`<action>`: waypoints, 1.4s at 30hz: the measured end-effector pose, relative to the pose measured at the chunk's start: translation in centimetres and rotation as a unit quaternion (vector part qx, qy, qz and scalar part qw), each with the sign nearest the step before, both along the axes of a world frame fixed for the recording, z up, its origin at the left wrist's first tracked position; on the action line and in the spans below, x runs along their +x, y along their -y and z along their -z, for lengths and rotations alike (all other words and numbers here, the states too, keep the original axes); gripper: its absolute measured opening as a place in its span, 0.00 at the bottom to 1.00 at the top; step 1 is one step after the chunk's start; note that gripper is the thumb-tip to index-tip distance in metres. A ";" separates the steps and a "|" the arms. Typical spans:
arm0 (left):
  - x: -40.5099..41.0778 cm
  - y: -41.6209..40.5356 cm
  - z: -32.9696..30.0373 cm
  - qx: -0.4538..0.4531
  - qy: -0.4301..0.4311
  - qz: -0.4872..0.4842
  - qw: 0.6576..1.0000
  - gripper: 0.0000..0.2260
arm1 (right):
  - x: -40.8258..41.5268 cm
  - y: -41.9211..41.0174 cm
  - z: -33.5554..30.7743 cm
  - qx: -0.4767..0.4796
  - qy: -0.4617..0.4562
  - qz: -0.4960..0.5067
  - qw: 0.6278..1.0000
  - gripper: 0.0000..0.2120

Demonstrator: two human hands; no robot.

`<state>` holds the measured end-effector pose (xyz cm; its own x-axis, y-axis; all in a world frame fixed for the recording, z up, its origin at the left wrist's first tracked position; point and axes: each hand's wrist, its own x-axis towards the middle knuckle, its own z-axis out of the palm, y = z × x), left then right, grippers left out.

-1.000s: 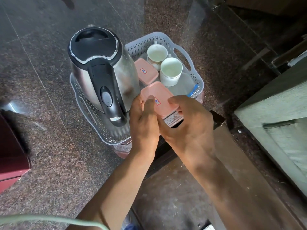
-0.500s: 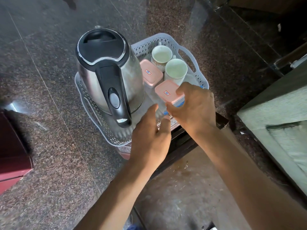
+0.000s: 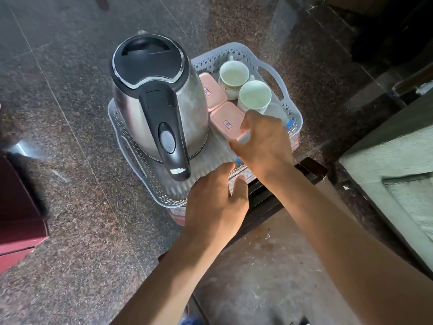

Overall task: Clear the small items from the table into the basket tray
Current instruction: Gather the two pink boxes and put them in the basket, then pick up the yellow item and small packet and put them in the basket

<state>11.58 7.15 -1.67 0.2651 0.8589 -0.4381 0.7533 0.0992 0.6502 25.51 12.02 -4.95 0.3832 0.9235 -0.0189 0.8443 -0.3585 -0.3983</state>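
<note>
A pale grey basket tray [image 3: 121, 137] holds a steel kettle with a black lid and handle [image 3: 159, 102], two white cups [image 3: 234, 75] [image 3: 254, 95] and two pink lidded boxes. The far box [image 3: 212, 90] lies beside the kettle. The near box [image 3: 226, 119] sits in the tray right in front of it. My right hand [image 3: 264, 146] grips the near box at its front right corner, thumb on the lid. My left hand [image 3: 213, 202] hovers with relaxed fingers at the tray's near rim, holding nothing. A thin clear item with a blue tip [image 3: 237, 159] lies under my right hand.
The tray rests on a pink stand [image 3: 178, 216] over a speckled granite floor [image 3: 82, 231]. A dark-edged brown table top [image 3: 269, 266] lies below my arms. A maroon object [image 3: 16, 219] stands at the left, a grey-green block [image 3: 398, 172] at the right.
Both hands held the pink box above the tray's near edge. My right hand has since carried it down into the tray beside the other box, and my left hand has let go and drawn back.
</note>
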 end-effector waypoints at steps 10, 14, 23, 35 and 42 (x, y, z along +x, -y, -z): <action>-0.4 0.1 0.2 0.005 0.011 0.007 1.000 0.19 | -0.7 -0.5 0.5 0.021 0.013 -0.018 1.000 0.22; -0.4 0.8 0.6 0.044 0.018 0.007 0.999 0.20 | 0.1 0.0 -0.1 -0.006 0.040 -0.027 0.999 0.23; 0.8 4.8 0.5 0.284 0.161 0.065 0.943 0.18 | 2.5 11.2 -4.9 0.183 -0.015 0.021 0.983 0.11; 6.7 20.0 4.0 0.078 0.188 0.215 0.955 0.20 | 4.4 39.2 -0.6 0.029 -0.045 0.179 0.982 0.16; 9.8 30.7 5.8 -0.087 0.181 0.318 0.927 0.15 | 3.2 52.4 1.5 -0.042 -0.094 0.317 0.943 0.15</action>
